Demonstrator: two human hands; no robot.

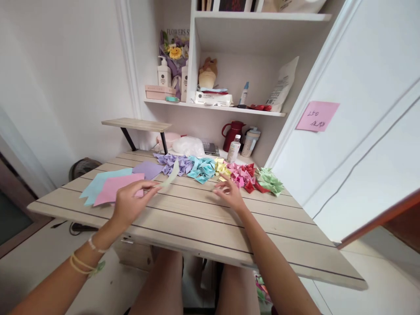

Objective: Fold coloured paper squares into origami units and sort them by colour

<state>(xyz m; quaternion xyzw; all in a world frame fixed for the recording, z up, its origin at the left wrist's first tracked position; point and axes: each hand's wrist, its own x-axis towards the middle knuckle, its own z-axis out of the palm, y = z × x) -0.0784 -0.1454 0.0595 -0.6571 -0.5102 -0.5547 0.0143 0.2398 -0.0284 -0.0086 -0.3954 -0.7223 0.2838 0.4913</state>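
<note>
Between the thumb and fingers of my left hand (134,197) is a pale green sheet of paper (171,175), seen nearly edge-on and slightly curved above the table. My right hand (229,192) hovers over the table with its fingers apart and nothing in them. Behind it lie folded paper pieces in groups by colour: purple (175,164), blue (201,168), yellow (221,166), pink (241,175), red (250,185) and green (271,181). Flat pink paper (114,187), blue paper (101,183) and purple paper (147,169) lie by my left hand.
A small raised stand (136,124) is at the table's back left. Behind the folded pieces are a clear bottle (234,149), a dark red jug (232,134), a patterned tumbler (251,142) and a clear plastic bag (188,146). Shelves (215,107) rise above the table (197,218).
</note>
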